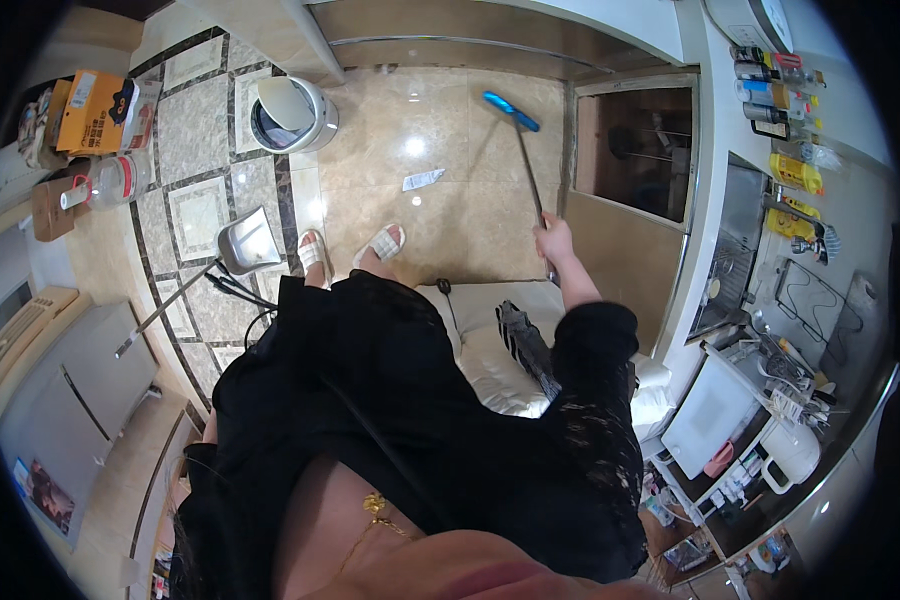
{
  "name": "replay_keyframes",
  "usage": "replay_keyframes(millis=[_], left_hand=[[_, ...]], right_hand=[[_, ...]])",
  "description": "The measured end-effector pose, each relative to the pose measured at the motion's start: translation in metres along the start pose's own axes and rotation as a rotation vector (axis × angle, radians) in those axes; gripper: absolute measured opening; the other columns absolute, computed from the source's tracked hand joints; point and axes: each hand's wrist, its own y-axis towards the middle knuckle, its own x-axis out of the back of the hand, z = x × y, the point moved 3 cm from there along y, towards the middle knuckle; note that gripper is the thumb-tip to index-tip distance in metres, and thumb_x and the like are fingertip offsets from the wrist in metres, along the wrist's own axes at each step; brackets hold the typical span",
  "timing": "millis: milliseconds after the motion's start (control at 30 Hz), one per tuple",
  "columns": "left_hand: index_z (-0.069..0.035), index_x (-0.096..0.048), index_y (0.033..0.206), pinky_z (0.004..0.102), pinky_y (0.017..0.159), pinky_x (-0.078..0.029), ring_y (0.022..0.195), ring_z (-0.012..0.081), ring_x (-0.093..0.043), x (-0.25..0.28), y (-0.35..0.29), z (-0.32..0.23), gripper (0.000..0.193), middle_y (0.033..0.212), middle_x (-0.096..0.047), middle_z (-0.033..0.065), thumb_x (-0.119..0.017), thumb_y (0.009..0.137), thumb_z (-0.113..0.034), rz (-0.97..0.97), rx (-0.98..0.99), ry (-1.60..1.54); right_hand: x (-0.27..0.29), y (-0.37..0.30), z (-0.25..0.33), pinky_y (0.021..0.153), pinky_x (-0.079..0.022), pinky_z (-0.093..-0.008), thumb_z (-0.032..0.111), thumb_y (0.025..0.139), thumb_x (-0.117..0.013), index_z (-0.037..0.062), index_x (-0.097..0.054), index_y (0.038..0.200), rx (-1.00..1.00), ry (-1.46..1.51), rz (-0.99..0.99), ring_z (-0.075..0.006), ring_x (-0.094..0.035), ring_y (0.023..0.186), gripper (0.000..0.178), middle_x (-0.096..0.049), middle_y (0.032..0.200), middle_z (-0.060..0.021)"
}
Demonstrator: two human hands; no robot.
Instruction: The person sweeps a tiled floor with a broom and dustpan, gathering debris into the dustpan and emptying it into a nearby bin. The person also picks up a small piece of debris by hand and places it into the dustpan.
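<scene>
My right hand (554,240) is closed round the upper part of a long dark broom handle (530,170). The broom's narrow blue head (510,111) rests on or just over the beige floor, close to the lower cabinets. A crumpled white wrapper (423,180) lies on the tiles, left of the handle and apart from the head. To the left, a long-handled grey dustpan (250,243) sits on the patterned tiles, its handle slanting toward the lower left. My left hand does not show.
A white round bin (295,115) with its lid tilted stands ahead on the left. White bags (490,360) lie on the floor beside my right leg. A brown glass-fronted cabinet (635,150) and a counter with a sink (730,255) line the right. Boxes (95,112) and a large bottle (115,180) stand left.
</scene>
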Motion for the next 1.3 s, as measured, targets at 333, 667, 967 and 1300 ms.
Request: replay_keyframes(millis=[333, 667, 967, 1300], left_hand=[[-0.002, -0.052, 0.108, 0.0253, 0.065, -0.046, 0.076, 0.0162, -0.058, -0.003, -0.011, 0.008, 0.031, 0.089, -0.06, 0.0086, -0.053, 0.08, -0.015, -0.03, 0.062, 0.058], [-0.002, -0.052, 0.108, 0.0254, 0.064, -0.046, 0.075, 0.0164, -0.058, -0.019, 0.051, -0.055, 0.032, 0.089, -0.06, 0.0086, -0.054, 0.08, -0.016, 0.047, -0.14, 0.09], [-0.003, -0.052, 0.108, 0.0254, 0.063, -0.046, 0.075, 0.0166, -0.058, -0.018, 0.045, -0.064, 0.032, 0.088, -0.06, 0.0086, -0.054, 0.079, -0.018, 0.032, -0.098, 0.087], [-0.003, -0.053, 0.107, 0.0255, 0.061, -0.046, 0.074, 0.0168, -0.059, 0.004, -0.025, 0.017, 0.033, 0.088, -0.059, 0.0086, -0.055, 0.079, -0.019, -0.06, 0.081, 0.119]], right_hand=[[-0.102, 0.073, -0.092, 0.06, -0.047, -0.0394, 0.008, 0.074, -0.051, 0.0029, -0.058, 0.098, -0.221, 0.242, -0.213, -0.0306, -0.061, 0.073, 0.025, -0.062, 0.079, -0.017], [-0.143, -0.139, -0.051, 0.031, -0.03, -0.0218, -0.003, 0.074, -0.05, 0.0074, -0.044, 0.114, -0.522, 1.033, 0.337, -0.0098, -0.042, 0.039, 0.042, -0.048, 0.059, -0.0054], [-0.07, -0.082, -0.068, 0.027, -0.026, -0.0259, -0.002, 0.075, -0.048, 0.0033, -0.04, 0.091, -0.229, 0.87, -0.007, -0.012, -0.038, 0.031, 0.019, -0.041, 0.044, -0.0033], [-0.07, 0.029, -0.12, 0.028, -0.027, -0.0298, -0.001, 0.074, -0.043, 0.002, -0.047, 0.08, -0.519, 0.523, -0.139, -0.0154, -0.04, 0.032, 0.008, -0.043, 0.047, -0.0063]])
